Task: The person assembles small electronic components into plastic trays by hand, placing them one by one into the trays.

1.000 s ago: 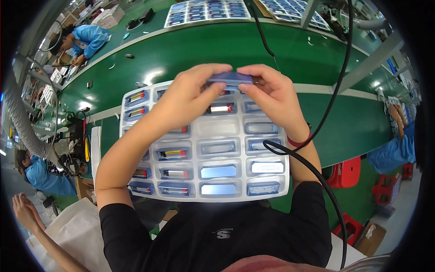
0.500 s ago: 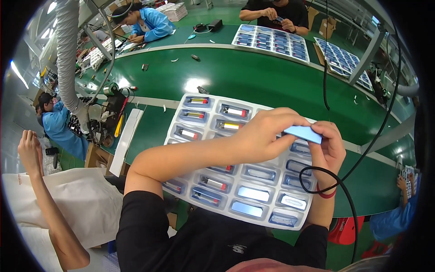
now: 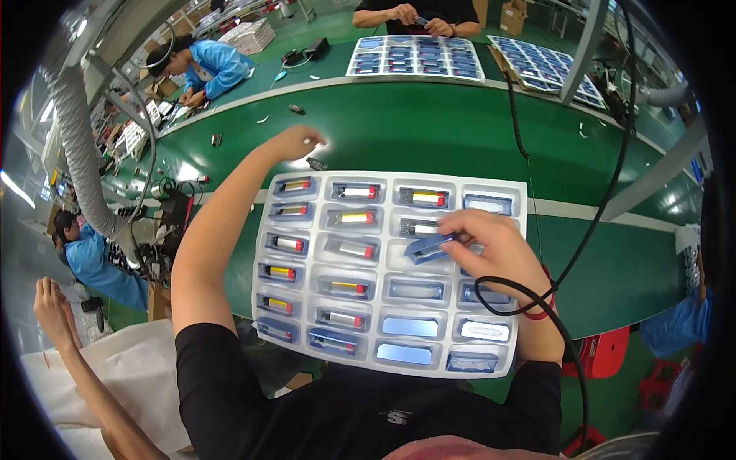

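My right hand [image 3: 494, 244] grips a small blue plastic piece [image 3: 426, 249] by its right end. It is tilted over the third column of a white blister tray [image 3: 387, 305]. My left hand [image 3: 295, 143] reaches past the tray's far left corner, above the green belt, its fingers bent and slightly apart. A white patch shows at those fingers; I cannot tell whether it is a scrap or glare. Slim devices with red ends, such as one with a yellow label [image 3: 353, 218], fill the tray's left columns. Blue cases [image 3: 410, 327] lie in compartments nearer me.
A black cable [image 3: 571, 337] loops across my right wrist. Beyond the belt [image 3: 429, 126], a co-worker's hands [image 3: 418, 17] work above another filled tray [image 3: 418, 75]. A bare-armed person [image 3: 57, 318] is close at my left. A ribbed white hose [image 3: 77, 146] hangs at left.
My left hand has left the blue piece and swung away to the far left, over the belt. My right hand has lowered the piece leftward to the tray. The view has shifted.
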`<state>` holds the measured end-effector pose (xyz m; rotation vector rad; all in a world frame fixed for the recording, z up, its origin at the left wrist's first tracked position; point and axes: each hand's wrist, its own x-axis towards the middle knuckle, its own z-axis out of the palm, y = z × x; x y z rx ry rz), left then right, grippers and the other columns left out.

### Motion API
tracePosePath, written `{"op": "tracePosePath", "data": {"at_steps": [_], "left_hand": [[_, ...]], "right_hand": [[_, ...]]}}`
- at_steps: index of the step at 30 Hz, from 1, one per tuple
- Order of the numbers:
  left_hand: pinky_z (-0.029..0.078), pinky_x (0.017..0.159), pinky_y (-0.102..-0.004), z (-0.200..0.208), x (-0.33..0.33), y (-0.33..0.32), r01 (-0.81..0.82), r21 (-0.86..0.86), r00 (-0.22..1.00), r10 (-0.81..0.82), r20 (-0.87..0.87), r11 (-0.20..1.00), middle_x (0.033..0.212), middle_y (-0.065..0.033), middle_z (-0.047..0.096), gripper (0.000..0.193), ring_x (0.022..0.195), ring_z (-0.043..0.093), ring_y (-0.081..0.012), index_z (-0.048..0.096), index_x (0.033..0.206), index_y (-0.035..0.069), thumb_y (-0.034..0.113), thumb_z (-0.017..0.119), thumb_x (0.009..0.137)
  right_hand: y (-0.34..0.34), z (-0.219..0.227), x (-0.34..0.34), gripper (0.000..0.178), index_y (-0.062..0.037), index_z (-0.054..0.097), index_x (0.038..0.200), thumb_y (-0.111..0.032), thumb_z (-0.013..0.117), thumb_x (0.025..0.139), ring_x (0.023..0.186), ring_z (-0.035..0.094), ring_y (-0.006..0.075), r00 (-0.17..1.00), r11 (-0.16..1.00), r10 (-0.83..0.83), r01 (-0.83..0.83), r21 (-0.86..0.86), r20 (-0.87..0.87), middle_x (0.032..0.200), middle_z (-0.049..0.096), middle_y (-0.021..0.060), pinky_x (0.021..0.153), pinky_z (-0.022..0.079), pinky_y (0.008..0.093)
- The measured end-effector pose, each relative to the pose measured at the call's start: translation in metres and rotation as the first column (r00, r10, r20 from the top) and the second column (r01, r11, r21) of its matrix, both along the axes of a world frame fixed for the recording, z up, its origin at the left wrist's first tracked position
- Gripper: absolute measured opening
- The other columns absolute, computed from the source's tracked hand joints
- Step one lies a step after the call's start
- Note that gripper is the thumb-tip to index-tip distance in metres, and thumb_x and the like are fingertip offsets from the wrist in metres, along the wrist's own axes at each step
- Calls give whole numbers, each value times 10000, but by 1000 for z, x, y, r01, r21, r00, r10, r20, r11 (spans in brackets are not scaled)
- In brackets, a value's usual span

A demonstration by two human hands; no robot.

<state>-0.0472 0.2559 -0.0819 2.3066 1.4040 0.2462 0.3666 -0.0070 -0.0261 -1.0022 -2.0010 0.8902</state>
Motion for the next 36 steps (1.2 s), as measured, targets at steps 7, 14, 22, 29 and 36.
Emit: {"op": "tracePosePath", "data": {"at_steps": [7,14,22,29,36], "left_hand": [[530,974,-371,-46,-15,37,66,-339,948,-165,-273,939,1204,-142,716,508,1103,674,-269,694,1266,59,186,814,789],[540,864,-366,-44,-18,37,52,-223,899,-143,-414,973,1036,-104,720,310,952,679,-235,680,1120,30,190,758,867],[529,841,-287,67,69,-51,76,-236,936,12,352,969,1009,-61,712,316,886,640,-129,657,1162,-7,279,575,1056],[526,797,-249,94,160,-178,417,-631,808,51,587,654,970,-60,747,395,792,632,-87,685,1200,13,362,535,1090],[516,790,-274,92,177,-205,373,-618,698,230,678,692,955,-35,684,335,832,635,-126,653,1189,15,309,533,1083]], "right_hand": [[7,-12,-4,115,-13,696,991,-74,669,898,850,631,357,995,985,-36,20,172,90,958,616,157,763,520,428],[10,-13,0,120,-19,719,882,-137,700,884,872,609,328,957,967,33,-104,232,289,881,630,123,814,490,446],[10,7,17,273,-2,709,1139,-95,734,884,877,677,304,981,932,-188,162,323,53,1001,677,135,762,549,374],[13,-5,-7,327,2,671,1270,-53,721,952,940,689,140,772,998,-54,15,-67,-633,1229,661,134,800,566,277],[17,5,29,152,35,714,1072,-56,735,952,817,708,111,819,975,-127,-2,-224,-560,967,735,67,732,577,238]]}}
